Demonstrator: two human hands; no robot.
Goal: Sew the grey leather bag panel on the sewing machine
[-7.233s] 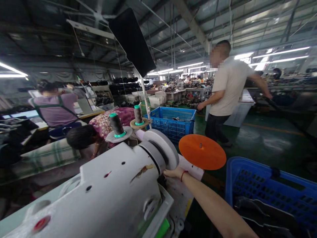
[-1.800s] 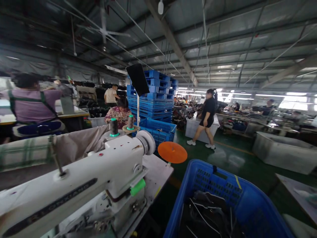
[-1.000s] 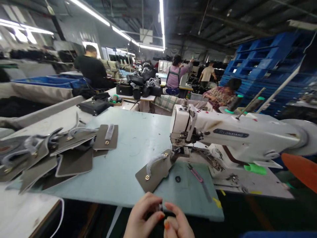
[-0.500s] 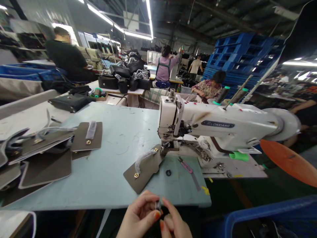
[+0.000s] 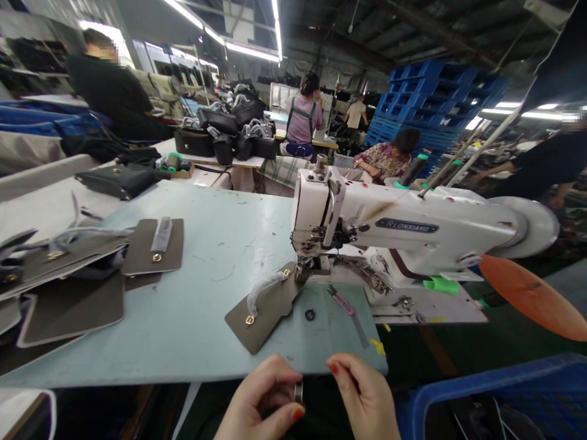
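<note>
My left hand (image 5: 263, 406) pinches a small metal bobbin (image 5: 299, 392) between thumb and fingers, below the near edge of the pale green table (image 5: 206, 305). My right hand (image 5: 367, 397) hovers just right of the bobbin, fingers curled and apart from it. A white sewing machine (image 5: 403, 229) stands on the table ahead. A taupe leather piece (image 5: 266, 308) with a wrapped strap and gold stud lies under the needle. Small pink snips (image 5: 343, 305) lie beside it.
Several taupe leather pieces (image 5: 68, 269) are stacked at the left. An orange disc (image 5: 527, 293) and a blue crate (image 5: 504, 397) sit at the right. Black bags (image 5: 229, 137) stand on a far table. Other people sit and work behind; stacked blue crates (image 5: 435, 91) rise at the back.
The view swung from the machine's right end to its front. Both hands came together on the bobbin; now my right hand has drawn a little away from it.
</note>
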